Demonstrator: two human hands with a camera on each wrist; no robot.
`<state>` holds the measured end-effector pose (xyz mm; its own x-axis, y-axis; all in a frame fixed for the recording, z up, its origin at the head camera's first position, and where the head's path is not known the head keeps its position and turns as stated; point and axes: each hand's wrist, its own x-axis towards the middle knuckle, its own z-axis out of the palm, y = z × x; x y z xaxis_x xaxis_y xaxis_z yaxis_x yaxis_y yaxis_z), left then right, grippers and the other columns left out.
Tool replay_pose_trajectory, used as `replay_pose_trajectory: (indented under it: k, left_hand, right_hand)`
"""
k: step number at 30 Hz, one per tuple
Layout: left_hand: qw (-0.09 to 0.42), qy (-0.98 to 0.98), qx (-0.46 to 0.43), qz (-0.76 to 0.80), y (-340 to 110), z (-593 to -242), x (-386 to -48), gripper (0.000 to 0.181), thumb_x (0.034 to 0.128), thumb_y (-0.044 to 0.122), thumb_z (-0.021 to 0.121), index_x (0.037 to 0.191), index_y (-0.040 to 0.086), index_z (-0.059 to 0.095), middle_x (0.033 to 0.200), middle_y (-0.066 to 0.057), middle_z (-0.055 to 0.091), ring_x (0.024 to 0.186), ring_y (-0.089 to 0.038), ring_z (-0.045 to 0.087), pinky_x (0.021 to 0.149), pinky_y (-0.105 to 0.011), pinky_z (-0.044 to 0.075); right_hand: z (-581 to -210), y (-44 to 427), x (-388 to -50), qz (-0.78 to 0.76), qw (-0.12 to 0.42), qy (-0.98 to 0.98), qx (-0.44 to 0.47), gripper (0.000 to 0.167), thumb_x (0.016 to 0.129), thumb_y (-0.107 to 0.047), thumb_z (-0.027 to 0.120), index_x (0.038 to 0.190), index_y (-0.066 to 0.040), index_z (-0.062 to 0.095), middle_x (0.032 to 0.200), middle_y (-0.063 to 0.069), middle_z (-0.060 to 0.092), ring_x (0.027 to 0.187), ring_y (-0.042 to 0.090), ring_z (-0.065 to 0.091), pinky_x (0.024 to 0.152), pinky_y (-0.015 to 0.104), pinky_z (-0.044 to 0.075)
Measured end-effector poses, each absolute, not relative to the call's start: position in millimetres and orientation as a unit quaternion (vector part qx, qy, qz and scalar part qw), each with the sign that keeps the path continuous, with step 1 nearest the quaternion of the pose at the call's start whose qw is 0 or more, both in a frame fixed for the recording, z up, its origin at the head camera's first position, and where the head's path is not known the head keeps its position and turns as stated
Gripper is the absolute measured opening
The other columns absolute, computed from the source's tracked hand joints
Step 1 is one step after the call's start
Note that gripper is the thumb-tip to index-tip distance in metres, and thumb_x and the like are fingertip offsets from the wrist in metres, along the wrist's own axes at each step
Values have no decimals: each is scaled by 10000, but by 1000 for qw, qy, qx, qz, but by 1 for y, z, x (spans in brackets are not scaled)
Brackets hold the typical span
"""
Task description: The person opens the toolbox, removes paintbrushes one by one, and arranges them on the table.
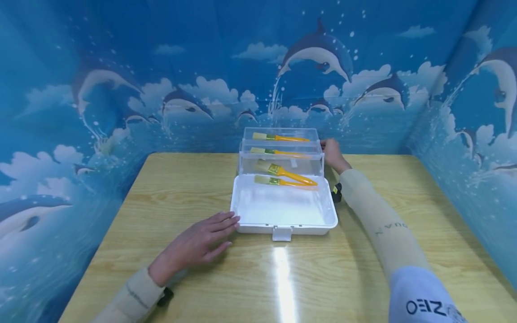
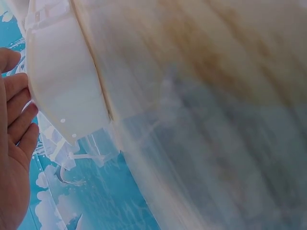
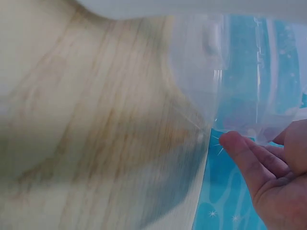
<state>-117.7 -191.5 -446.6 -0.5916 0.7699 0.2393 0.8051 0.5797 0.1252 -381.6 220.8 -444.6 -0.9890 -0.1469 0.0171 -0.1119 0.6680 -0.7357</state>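
Observation:
A white box [image 1: 284,227] stands unfolded, its clear lid and trays [image 1: 247,146] raised at the back. Several yellow-handled brushes [image 1: 298,176] lie one behind another across the trays and the back of the box. My left hand [image 1: 202,240] rests its nearly straight fingers against the box's front left corner; the left wrist view shows the fingers [image 2: 23,105] beside the white wall [image 2: 64,81]. At the raised part's right side, my right hand [image 1: 333,154] holds the clear plastic edge. In the right wrist view, its fingers [image 3: 249,158] meet the clear plastic [image 3: 240,96], partly hiding the grip.
The box stands on a wood-grain table [image 1: 181,188]. A blue curtain [image 1: 226,40] with dolphins hangs behind the table and at both sides. A clear latch [image 1: 282,233] hangs from the box's front. Small black devices [image 1: 336,193] sit at both wrists.

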Motion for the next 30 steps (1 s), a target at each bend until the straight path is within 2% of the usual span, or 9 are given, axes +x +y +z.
replay_pose_trajectory:
  k: [8,15,20,26,30]
  left_hand:
    - [88,-881,-455,-98,-194,-447,-117,536,997,298,642,1467,64,531,1554,-81,485,1435,-264,466,1167,-442,430]
    - [114,-873,-464,-95,-196,-451,-117,588,974,282,668,1487,46,504,1574,-92,461,1444,-265,452,1174,-434,417]
    - [113,-873,-468,-79,-197,-452,-116,635,986,313,643,1522,35,446,1612,-100,401,1470,-269,412,1195,-433,384]
    - [87,-882,-459,-63,-196,-453,-116,645,1026,357,583,1560,57,381,1651,-78,328,1507,-249,349,1230,-420,330]
    - [86,-883,-458,-58,-197,-455,-116,681,1009,358,611,1572,69,359,1662,-66,304,1518,-244,326,1239,-423,314]
  right_hand:
    - [-445,224,-377,-393,9,914,-98,472,1019,-93,567,1437,109,485,1388,321,568,1270,446,578,1076,534,511]
    - [-439,228,-363,-370,-24,921,-121,409,1075,-119,447,1428,77,517,1375,285,593,1260,422,584,1036,549,535]
    - [-436,233,-351,-372,-37,919,-125,391,1081,-109,447,1426,57,528,1387,268,588,1234,395,599,1002,538,555]
    - [-427,235,-334,-388,-82,907,-140,366,1052,-53,461,1382,59,570,1357,265,612,1212,394,611,1007,541,554]
    - [-421,236,-319,-410,-127,891,-146,346,1044,-56,469,1344,44,611,1319,248,643,1195,384,619,968,547,573]
